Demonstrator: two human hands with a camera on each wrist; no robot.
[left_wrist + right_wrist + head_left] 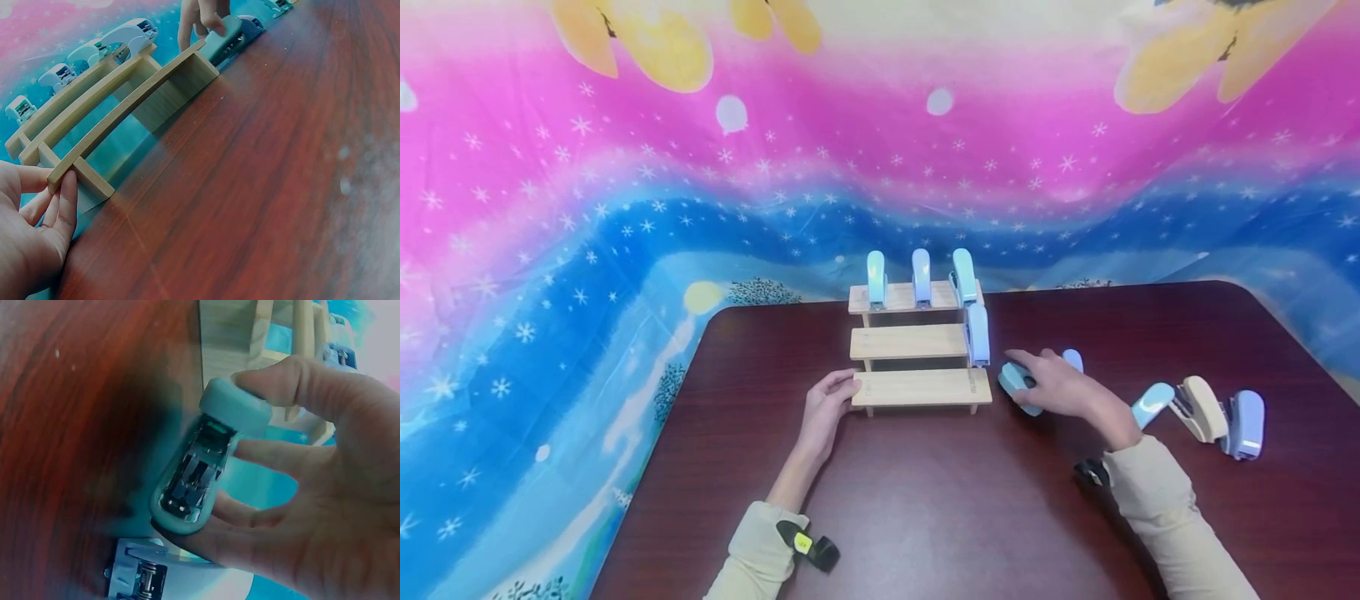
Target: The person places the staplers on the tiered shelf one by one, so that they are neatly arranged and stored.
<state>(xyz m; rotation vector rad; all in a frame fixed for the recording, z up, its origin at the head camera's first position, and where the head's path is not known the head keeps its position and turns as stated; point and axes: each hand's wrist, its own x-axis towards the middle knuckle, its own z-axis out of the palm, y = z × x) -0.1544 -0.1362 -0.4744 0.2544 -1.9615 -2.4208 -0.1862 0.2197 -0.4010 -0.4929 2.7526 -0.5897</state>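
Observation:
My right hand (1063,386) grips a teal stapler (1017,385) just off the right end of a three-tier wooden rack (917,388). In the right wrist view, thumb and fingers span the stapler (236,406), its metal-fitted underside facing the camera. My left hand (822,421) pinches the left end of the rack's lowest shelf, thumb and fingertips at the corner in the left wrist view. On the top shelf stand a mint stapler (876,279), a lavender stapler (921,277) and a teal-blue stapler (964,277). Another lavender stapler (978,333) stands at the middle shelf's right end.
A pale blue stapler (1072,359) is partly hidden behind my right hand. Farther right on the dark wooden table (925,500) are a light blue stapler (1152,405), a cream stapler (1202,408) and a purple stapler (1247,425). A patterned curtain (820,150) hangs behind.

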